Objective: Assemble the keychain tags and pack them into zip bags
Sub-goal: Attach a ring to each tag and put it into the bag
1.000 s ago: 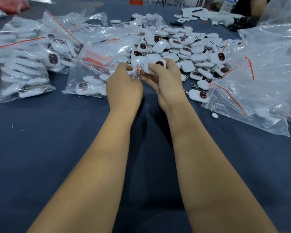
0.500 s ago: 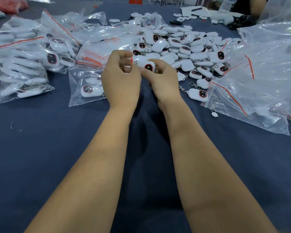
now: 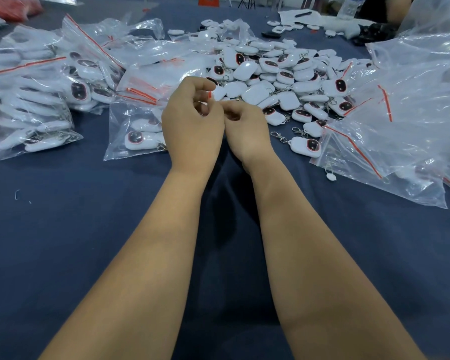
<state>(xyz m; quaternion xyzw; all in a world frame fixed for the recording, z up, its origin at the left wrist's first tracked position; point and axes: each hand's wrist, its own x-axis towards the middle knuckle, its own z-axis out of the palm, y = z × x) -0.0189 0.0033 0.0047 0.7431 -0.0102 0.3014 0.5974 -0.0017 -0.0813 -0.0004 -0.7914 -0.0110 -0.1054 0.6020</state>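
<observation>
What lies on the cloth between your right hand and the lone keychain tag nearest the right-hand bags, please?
In the head view, a metal clasp lies on the blue cloth between the right hand and that keychain tag, seemingly attached to the tag.

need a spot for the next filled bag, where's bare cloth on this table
Bare blue cloth left of the left forearm, below the packed bags. More right of the right forearm, under the empty bags. Crowded beyond the hands: loose tags.

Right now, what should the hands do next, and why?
Probably run the fingers along the red zip strip to seal it. Both the left hand and right hand pinch something small together there, with packed zip bags lying beside them; what they hold is hidden.
</observation>
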